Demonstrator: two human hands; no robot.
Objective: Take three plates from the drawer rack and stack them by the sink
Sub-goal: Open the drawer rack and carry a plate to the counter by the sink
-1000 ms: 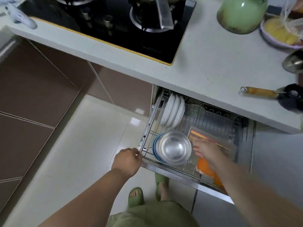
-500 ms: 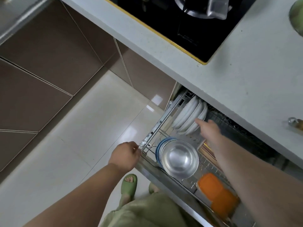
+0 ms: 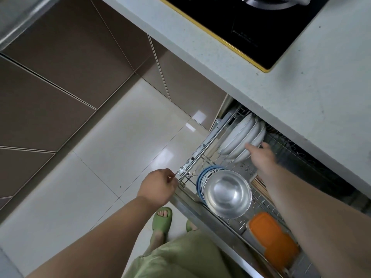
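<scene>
The right hand (image 3: 261,157) has its fingers (image 3: 249,146) spread apart, and the tips touch the rim of the white plates (image 3: 241,137). The thumb sticks up at about 1 o'clock from the palm, on the far side of the nearest plate. The hand is not clamped on a plate yet. The plates stand on edge in a row, leaning a little, at the back left of the pulled-out drawer rack (image 3: 202,145), partly tucked under the counter (image 3: 301,97). From the plates, the shiny steel bowl (image 3: 227,193) sits at about 6 o'clock, on a stack of blue and white bowls (image 3: 200,178). An orange lid (image 3: 273,239) lies at about 5 o'clock from the steel bowl. The left hand (image 3: 158,187) is curled shut at the front left corner of the rack, at about 9 o'clock from the steel bowl; it seems to pinch the frame there, but I cannot tell for sure how the fingertips sit. The sink is not in view. I think the step now is to grab the first plate. To do it well, the fingers should slide on one side of the nearest plate and the thumb on the other, then squeeze firmly. The plate should come straight up out of its slot, so it does not knock the next plates or bump the counter edge above. The left hand should keep the rack from rolling.
</scene>
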